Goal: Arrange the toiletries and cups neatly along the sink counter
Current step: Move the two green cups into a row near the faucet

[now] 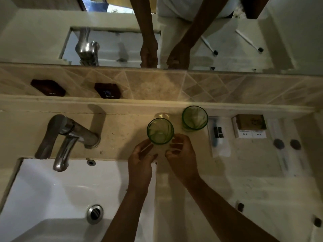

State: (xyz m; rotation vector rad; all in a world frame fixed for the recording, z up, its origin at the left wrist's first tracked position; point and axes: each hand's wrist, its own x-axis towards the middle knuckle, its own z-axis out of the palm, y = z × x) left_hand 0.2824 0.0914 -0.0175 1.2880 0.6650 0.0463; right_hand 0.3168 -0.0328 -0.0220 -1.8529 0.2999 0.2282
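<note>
Green glass cup (160, 131), round and translucent, stands on the stone desk (122, 130); left hand (139, 160) and right hand (181, 154) curl loosely beside its base, whether gripping it I cannot tell. A second green cup (194, 118) stands nearby.
</note>
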